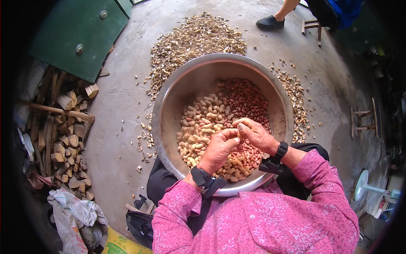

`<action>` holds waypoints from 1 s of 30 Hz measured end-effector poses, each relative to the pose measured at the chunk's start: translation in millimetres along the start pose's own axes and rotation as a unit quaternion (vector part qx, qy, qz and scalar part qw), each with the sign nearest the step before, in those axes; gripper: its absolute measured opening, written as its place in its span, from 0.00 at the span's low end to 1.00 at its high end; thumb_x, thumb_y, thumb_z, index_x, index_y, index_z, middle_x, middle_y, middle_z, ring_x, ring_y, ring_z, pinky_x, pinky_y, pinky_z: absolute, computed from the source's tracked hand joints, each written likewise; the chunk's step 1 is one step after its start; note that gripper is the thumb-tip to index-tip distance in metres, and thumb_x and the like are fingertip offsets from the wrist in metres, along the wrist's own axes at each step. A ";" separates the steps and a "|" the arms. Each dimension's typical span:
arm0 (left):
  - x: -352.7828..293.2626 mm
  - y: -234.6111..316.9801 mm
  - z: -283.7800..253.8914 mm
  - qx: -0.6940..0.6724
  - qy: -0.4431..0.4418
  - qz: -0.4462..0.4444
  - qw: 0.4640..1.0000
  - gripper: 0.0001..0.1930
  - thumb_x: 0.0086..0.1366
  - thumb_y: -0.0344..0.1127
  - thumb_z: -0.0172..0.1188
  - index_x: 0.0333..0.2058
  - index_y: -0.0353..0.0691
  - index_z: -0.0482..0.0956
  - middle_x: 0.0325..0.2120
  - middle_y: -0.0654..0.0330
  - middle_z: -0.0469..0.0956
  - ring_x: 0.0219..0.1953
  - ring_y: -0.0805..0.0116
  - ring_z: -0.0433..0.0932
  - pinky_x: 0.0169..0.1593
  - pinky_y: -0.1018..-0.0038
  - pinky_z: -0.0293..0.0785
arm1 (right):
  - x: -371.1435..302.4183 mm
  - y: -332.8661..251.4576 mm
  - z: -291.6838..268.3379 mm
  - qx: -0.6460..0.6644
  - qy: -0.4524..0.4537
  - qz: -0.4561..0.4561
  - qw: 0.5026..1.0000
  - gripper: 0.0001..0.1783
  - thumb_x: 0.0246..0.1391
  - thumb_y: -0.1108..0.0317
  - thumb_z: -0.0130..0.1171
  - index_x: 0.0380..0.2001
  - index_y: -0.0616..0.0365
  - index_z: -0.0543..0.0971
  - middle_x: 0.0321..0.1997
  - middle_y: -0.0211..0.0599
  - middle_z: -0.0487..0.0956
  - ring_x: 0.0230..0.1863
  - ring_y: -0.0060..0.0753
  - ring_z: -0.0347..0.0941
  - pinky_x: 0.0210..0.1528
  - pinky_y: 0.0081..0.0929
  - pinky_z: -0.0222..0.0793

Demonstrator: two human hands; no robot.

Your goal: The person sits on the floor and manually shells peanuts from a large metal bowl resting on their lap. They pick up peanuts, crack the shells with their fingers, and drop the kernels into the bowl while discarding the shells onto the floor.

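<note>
A wide metal basin (160,127) sits at my lap. In its left part lie unshelled peanuts (198,114); reddish shelled peanut kernels (247,101) fill the right part. Over the basin's middle, my left hand (220,148) and my right hand (257,136) meet with fingers pinched together. Between the fingertips is a small pale peanut (238,135), mostly hidden by the fingers. Both wrists wear black straps. Below my hands, near the front rim, there are more tan peanuts (234,167).
Peanut shells (198,38) are heaped on the concrete floor beyond the basin, with a smaller scatter (296,106) at its right. Stacked firewood (69,144) and a green cabinet (76,38) stand left. Another person's shoe (270,23) shows far right, near a wooden stool (312,26).
</note>
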State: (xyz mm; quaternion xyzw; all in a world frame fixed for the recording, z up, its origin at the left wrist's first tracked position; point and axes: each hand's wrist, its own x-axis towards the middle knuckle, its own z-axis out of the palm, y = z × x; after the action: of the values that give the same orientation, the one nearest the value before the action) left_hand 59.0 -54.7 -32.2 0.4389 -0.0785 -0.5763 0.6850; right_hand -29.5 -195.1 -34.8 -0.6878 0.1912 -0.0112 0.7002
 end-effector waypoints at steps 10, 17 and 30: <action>-3.4 4.5 0.1 -0.054 -0.066 -0.052 0.995 0.10 0.59 0.31 0.53 0.38 0.35 0.72 0.30 0.64 0.73 0.28 0.77 0.73 0.34 0.80 0.72 | -0.7 7.5 2.8 0.227 -0.132 0.090 0.961 0.29 0.55 0.46 0.43 0.46 0.62 0.67 0.38 0.31 0.70 0.35 0.20 0.66 0.35 0.20 0.65; -1.6 3.4 4.0 0.043 -0.047 -0.013 0.998 0.06 0.58 0.30 0.53 0.34 0.36 0.71 0.26 0.63 0.73 0.24 0.76 0.73 0.27 0.81 0.74 | -2.8 -6.4 8.7 0.153 -0.196 0.040 0.968 0.44 0.43 0.42 0.54 0.56 0.60 0.57 0.47 0.35 0.67 0.38 0.20 0.65 0.39 0.18 0.63; -3.2 4.6 0.1 0.036 -0.048 0.011 0.998 0.05 0.57 0.30 0.54 0.31 0.34 0.72 0.23 0.63 0.73 0.22 0.77 0.73 0.25 0.82 0.72 | -2.7 -16.2 14.9 0.132 -0.177 0.051 0.974 0.59 0.28 0.42 0.65 0.60 0.59 0.49 0.47 0.37 0.68 0.34 0.20 0.66 0.36 0.19 0.65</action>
State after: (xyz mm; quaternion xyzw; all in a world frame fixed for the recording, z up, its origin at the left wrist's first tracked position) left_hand 61.3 -52.2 -27.7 0.4343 -0.1368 -0.5857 0.6705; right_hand -23.7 -180.9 -18.8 -0.5698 0.0959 0.1219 0.8070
